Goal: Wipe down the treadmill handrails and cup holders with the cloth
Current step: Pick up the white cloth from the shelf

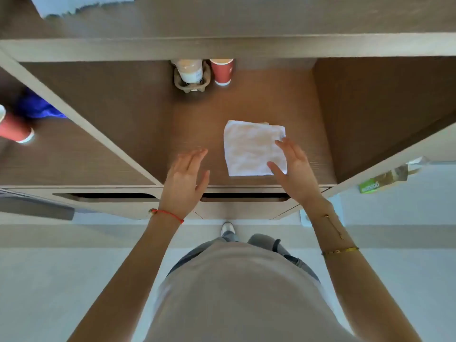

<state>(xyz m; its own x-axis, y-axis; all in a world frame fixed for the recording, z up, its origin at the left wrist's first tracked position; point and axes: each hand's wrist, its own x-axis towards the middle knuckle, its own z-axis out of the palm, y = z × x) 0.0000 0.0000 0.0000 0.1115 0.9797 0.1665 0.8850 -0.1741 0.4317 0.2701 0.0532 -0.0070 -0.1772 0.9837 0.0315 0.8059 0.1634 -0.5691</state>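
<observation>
My right hand [294, 169] is spread flat with the fingers apart, holding nothing; its fingertips [280, 143] and thumb lie over the right edge of the one folded white square cloth [249, 148], though I cannot tell whether they press on it or hover just above. My left hand [185, 178] is just as open and empty, palm down, well clear of the cloth to its left, above the front edge of the brown wooden shelf [192, 124].

The cloth lies flat on the shelf floor, nearer the front edge than the back, right of the middle of this compartment.

On my wrists I count one thin red string bracelet [170, 214] on the left and one gold chain bracelet [340, 250] further up the right forearm.

At the back edge of the same compartment stand two drinks side by side: one pale lidded cup [190, 70] seated in one brown moulded cardboard cup carrier [191, 83], and one red paper cup [222, 71] just to its right.

In the compartment to the left, beyond the wooden divider, there is one more red paper cup [13, 130] beside a blue crumpled thing [37, 106].
</observation>
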